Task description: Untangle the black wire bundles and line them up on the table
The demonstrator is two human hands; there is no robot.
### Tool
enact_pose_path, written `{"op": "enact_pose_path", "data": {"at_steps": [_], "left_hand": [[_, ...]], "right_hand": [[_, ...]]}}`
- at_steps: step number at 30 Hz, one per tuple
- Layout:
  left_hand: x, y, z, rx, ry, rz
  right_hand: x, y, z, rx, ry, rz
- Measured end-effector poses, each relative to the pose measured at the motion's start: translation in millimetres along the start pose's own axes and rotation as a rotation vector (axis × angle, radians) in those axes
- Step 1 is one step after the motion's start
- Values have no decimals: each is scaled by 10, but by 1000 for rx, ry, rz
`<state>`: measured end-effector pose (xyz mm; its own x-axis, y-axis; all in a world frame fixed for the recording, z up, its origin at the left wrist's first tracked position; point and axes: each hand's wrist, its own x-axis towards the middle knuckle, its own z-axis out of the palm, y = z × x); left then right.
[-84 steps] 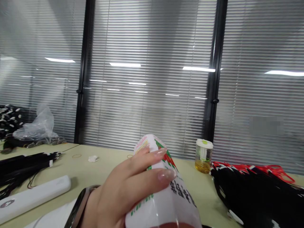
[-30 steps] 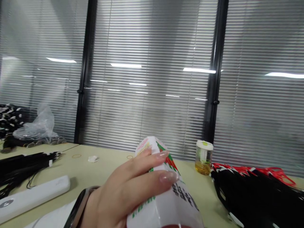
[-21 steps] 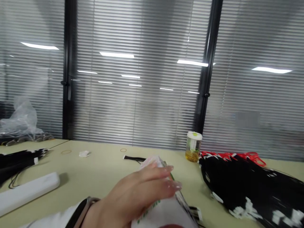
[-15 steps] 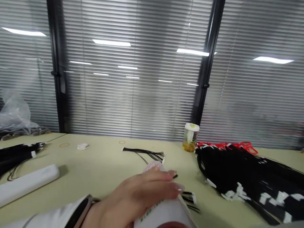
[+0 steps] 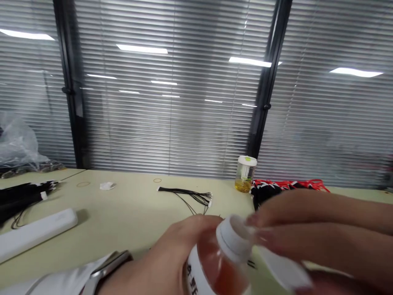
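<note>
My left hand [image 5: 172,256] is wrapped around a plastic drink bottle [image 5: 219,262] with reddish-amber liquid and a white label with dark characters. The bottle leans, its white top [image 5: 233,237] towards my right hand. Blur hides whether that top is a cap or a bare neck. My right hand [image 5: 325,237] comes in from the right, smeared by motion, fingertips at the white top. Between its fingers and thumb shows a blurred white piece [image 5: 285,270] of unclear kind. A black cable bundle [image 5: 187,192] with white connectors lies on the table behind the bottle.
A lidded clear jar [image 5: 245,174] with yellow contents stands at the back right, beside black cables with red ties [image 5: 291,184]. On the left are a long white case [image 5: 38,233], black cables [image 5: 24,198], a clear plastic bag [image 5: 20,141] and a crumpled white scrap [image 5: 107,186].
My right hand has entered from the right and reached the bottle's top. The left hand, earlier lying over the bottle, now grips it from the left side, with the liquid and white top showing.
</note>
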<state>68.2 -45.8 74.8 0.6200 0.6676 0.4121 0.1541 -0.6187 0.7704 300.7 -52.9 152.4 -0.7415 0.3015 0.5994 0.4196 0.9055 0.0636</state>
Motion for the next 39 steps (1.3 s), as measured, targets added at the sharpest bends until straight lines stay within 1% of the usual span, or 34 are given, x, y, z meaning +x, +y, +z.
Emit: {"op": "enact_pose_path", "data": {"at_steps": [1, 3, 5, 6, 8, 10, 12, 14, 17, 20, 23, 25, 26, 28, 31, 32, 33, 34, 36, 37, 39], "left_hand": [[16, 18, -12, -18, -10, 2], [54, 65, -43, -42, -31, 46], [89, 109, -69, -80, -50, 91], [103, 125, -76, -100, -56, 98], [119, 145, -74, -133, -71, 87], [121, 155, -59, -163, -58, 71], [118, 157, -43, -201, -50, 78], [117, 147, -33, -229, -63, 78], [130, 100, -35, -283, -104, 21], [161, 33, -55, -375, -158, -48], [185, -21, -89, -434, -213, -39], [187, -37, -101, -467, -242, -52], [184, -37, -99, -475, -244, -65], [175, -24, -82, -461, -210, -84], [164, 8, -39, -398, -138, -110], [164, 18, -29, -373, -121, -128], [165, 26, -24, -342, -104, -147], [168, 32, -24, -303, -87, -161], [176, 39, -41, -202, -46, -169], [182, 40, -54, -147, -20, -156], [192, 35, -78, -36, 25, -121]], "right_hand": [[36, -97, -60, 14, -13, 9], [117, -178, -122, 48, -80, 41], [189, -138, -118, 76, -99, -8], [216, -96, -101, 79, -84, -34], [252, -17, -61, 79, -38, -69], [270, 31, -28, 104, -18, -68], [284, 63, -5, 198, -41, -65], [304, 111, 18, 344, -73, -76], [353, 242, 75, 563, -111, -94], [411, 410, 160, 713, -125, -61], [454, 543, 230, 873, -148, -72], [472, 569, 252, 924, -155, -99], [481, 556, 258, 891, -155, -102], [500, 481, 271, 700, -174, -56], [518, 319, 305, 273, -201, 145], [515, 279, 309, 173, -188, 209], [506, 254, 303, 126, -170, 245], [490, 248, 285, 127, -154, 250], [447, 281, 211, 234, -144, 163], [426, 311, 163, 292, -159, 108], [401, 367, 78, 356, -250, 25]]}}
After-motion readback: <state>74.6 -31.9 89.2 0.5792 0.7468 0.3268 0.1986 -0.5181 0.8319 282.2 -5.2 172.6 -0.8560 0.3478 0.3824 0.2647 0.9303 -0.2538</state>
